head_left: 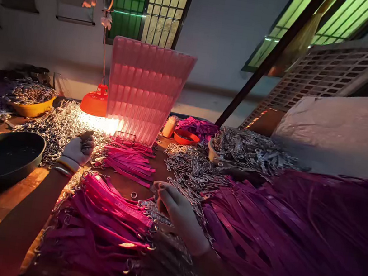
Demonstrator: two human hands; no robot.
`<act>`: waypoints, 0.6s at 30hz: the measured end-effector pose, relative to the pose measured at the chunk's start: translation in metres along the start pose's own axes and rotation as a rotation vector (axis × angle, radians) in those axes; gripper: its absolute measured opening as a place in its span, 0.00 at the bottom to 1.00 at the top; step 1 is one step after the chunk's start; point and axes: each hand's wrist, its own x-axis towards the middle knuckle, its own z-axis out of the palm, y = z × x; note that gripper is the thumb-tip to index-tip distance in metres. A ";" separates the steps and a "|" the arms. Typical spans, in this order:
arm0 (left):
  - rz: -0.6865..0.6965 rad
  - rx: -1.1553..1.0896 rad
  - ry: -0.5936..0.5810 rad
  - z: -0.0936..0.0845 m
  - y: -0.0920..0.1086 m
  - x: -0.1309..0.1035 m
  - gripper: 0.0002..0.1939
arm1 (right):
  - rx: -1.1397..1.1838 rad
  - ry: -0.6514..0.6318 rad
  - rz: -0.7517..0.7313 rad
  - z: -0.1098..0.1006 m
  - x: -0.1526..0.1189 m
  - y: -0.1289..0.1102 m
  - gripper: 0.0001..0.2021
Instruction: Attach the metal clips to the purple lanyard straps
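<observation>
My left hand (78, 149), in a pale glove, is curled over the edge of a heap of metal clasps (59, 125); what its fingers hold, if anything, is too small to tell. Gloved as well, my right hand (178, 215) has its thumb and fingertips pressed together above the table, just right of a single metal ring (133, 195). Whatever sits in that pinch cannot be made out. Between and below the hands lies a stack of magenta straps (104, 218) with metal hooks at their ends. Shorter magenta straps (129, 162) lie behind it.
A dark round pan (36, 154) stands at left, a yellow bowl (34, 108) of metal parts behind it. A red lamp (93, 103) hangs beside an upright plastic tray (145, 91). More clasps (193, 171), a red bowl (187, 137) and a large purple strap pile (295, 226) are at right.
</observation>
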 end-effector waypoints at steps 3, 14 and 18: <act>-0.151 0.036 -0.063 0.022 -0.059 -0.030 0.12 | -0.024 -0.048 -0.098 0.019 0.003 -0.007 0.17; -0.271 0.104 -0.071 -0.001 -0.168 -0.078 0.17 | -0.467 0.030 -0.509 0.041 -0.020 0.015 0.19; -0.064 0.454 -0.182 -0.013 -0.174 -0.082 0.21 | -0.657 -0.094 -0.613 0.040 -0.018 0.007 0.18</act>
